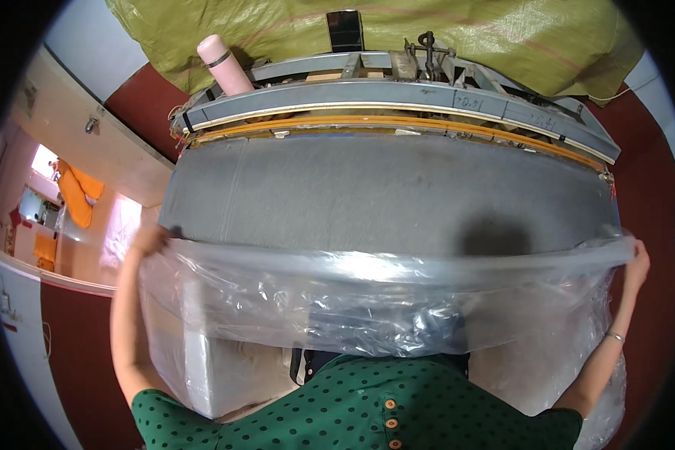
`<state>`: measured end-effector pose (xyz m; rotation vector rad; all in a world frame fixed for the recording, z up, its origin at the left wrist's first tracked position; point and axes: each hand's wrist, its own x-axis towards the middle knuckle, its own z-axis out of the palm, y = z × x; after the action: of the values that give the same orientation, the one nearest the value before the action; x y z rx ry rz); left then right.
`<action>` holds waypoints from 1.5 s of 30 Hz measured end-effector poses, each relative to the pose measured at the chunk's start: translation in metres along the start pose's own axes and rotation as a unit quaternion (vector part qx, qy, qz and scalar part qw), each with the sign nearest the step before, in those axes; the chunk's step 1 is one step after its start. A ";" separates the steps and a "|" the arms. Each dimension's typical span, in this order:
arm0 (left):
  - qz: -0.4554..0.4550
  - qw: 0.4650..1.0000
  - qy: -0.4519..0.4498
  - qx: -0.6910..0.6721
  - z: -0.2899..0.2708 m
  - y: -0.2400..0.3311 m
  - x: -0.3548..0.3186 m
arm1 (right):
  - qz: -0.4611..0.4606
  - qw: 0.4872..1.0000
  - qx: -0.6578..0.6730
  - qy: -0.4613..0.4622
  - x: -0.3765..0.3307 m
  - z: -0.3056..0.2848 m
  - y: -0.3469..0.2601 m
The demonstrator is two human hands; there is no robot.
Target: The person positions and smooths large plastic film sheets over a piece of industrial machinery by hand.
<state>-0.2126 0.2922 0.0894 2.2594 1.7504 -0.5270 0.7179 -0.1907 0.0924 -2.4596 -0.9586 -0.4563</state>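
While a doorway (106, 196) shows left of the grey tabletop (352, 187), a clear plastic sheet (375, 296) stretches across its near side. Arms spread wide, left hand (151, 239) and right hand (637, 262) clench the sheet's ends

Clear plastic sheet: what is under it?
Through the clear plastic sheet, a white object shows at left and what looks like dark clothing at the middle; glare and folds obscure the rest.
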 end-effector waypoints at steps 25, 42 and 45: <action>-0.127 0.950 0.279 -0.061 0.049 0.055 0.166 | -0.311 0.950 -0.004 -0.036 -0.018 0.107 -0.150; -0.021 0.795 0.573 -0.195 0.084 -0.007 0.030 | -0.002 0.982 0.020 -0.188 0.042 0.147 -0.087; -0.117 0.800 0.544 -0.226 0.148 0.013 -0.058 | -0.092 0.974 -0.029 -0.207 0.076 0.136 -0.096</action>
<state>-0.2329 0.1790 -0.0212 2.0473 2.2265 1.3139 0.7228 -0.0148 0.0409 -2.5839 -1.3639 -0.0242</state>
